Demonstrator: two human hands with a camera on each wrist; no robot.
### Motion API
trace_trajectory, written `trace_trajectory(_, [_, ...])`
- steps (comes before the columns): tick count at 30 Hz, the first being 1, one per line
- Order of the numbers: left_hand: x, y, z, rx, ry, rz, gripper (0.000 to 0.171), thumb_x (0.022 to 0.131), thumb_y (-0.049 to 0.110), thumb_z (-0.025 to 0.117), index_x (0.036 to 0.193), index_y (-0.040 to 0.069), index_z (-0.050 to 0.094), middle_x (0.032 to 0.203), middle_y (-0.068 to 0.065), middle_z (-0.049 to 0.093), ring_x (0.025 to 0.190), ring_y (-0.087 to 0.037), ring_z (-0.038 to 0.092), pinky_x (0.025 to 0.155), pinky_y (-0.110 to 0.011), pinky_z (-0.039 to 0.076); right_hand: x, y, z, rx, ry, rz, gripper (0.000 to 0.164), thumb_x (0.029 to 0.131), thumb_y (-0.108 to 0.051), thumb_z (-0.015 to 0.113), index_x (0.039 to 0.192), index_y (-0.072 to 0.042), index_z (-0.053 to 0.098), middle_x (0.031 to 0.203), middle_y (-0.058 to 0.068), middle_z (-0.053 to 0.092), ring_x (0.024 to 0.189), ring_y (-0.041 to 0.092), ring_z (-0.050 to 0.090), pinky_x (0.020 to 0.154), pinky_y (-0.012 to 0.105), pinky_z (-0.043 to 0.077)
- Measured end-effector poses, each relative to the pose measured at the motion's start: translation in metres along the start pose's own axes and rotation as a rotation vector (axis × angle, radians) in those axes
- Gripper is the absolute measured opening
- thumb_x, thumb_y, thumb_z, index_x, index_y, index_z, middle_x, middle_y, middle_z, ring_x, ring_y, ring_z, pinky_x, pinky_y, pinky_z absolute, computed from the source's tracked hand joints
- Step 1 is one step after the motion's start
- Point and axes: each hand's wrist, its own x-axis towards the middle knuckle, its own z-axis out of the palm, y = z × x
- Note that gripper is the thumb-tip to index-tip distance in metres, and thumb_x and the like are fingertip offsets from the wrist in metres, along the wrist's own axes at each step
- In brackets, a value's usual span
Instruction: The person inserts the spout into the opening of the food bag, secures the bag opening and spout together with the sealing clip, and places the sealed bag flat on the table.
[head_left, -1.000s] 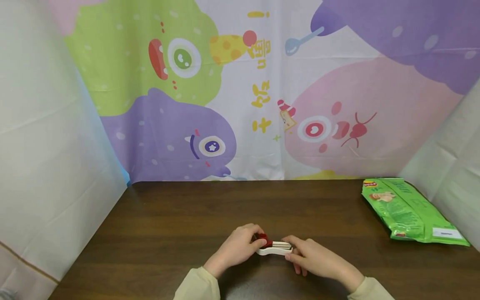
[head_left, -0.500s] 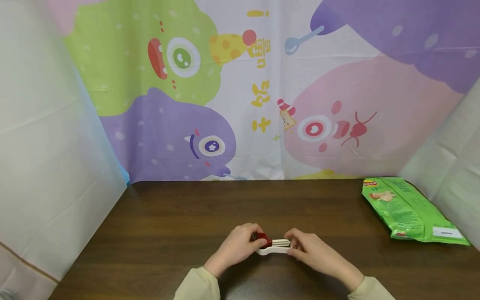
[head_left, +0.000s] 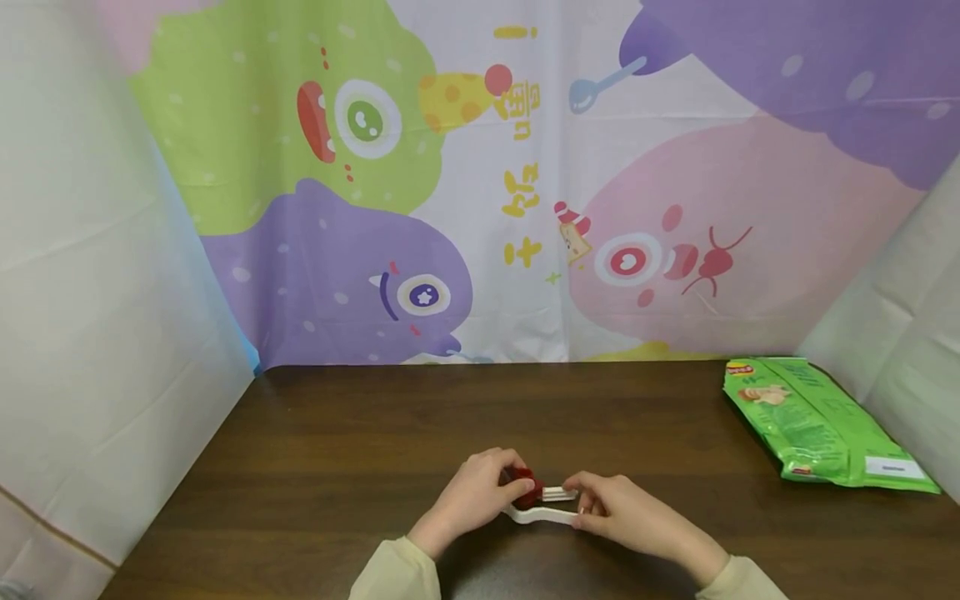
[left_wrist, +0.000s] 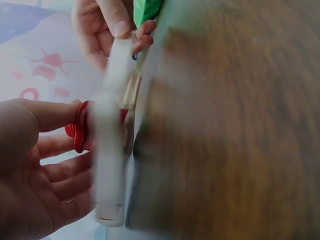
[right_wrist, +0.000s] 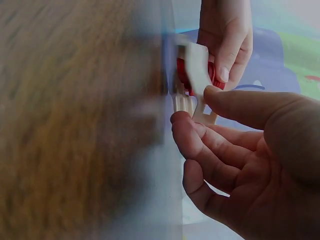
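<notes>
A red-and-white bag clip (head_left: 540, 515) spans the gap between my two hands over the table. My left hand (head_left: 478, 493) pinches its round red part (left_wrist: 82, 127) between thumb and fingers. From that red part run two white pieces, a ribbed bar (head_left: 557, 493) and a longer curved arm (right_wrist: 197, 65), standing apart with a gap between them. My right hand (head_left: 628, 515) has its thumb on the end of the curved arm and its index fingertip at the end of the ribbed bar. In the left wrist view the arm is blurred.
A green snack bag (head_left: 825, 425) lies at the table's back right, beside the pale side curtain (head_left: 900, 308). Behind the dark wooden table (head_left: 360, 433) hangs a cartoon-print cloth (head_left: 517, 325). Another pale curtain (head_left: 97, 292) closes the left side.
The clip's white curved arm has swung toward me, away from the ribbed bar, widening the gap. My right thumb came down with it. My left hand has kept its place.
</notes>
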Motion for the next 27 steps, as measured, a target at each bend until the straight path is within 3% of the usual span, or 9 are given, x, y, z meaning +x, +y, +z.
trace_trajectory(10, [-0.0005,0.0009,-0.0004,0.010,-0.028,-0.013,0.015,0.084,0.033,0.063,0.090,0.019,0.064,0.083,0.010,0.060,0.074,-0.004,0.053,0.066,-0.024,0.043,-0.0009,0.0007,0.0005,-0.004,-0.023,-0.010,0.035,0.085,-0.020,0.062,0.114,-0.002,0.052,0.073,-0.012,0.057,0.057,-0.003,0.046,0.053,0.018,0.041])
trace_trajectory(27, [-0.0004,0.0019,-0.0011,-0.041,-0.059,-0.034,0.014,0.087,0.029,0.060,0.091,0.016,0.063,0.080,0.010,0.062,0.069,-0.001,0.054,0.063,-0.022,0.044,-0.0029,0.0028,0.0033,0.035,-0.051,-0.032,0.040,0.084,-0.030,0.065,0.112,-0.007,0.047,0.065,-0.012,0.053,0.053,-0.004,0.043,0.050,0.018,0.039])
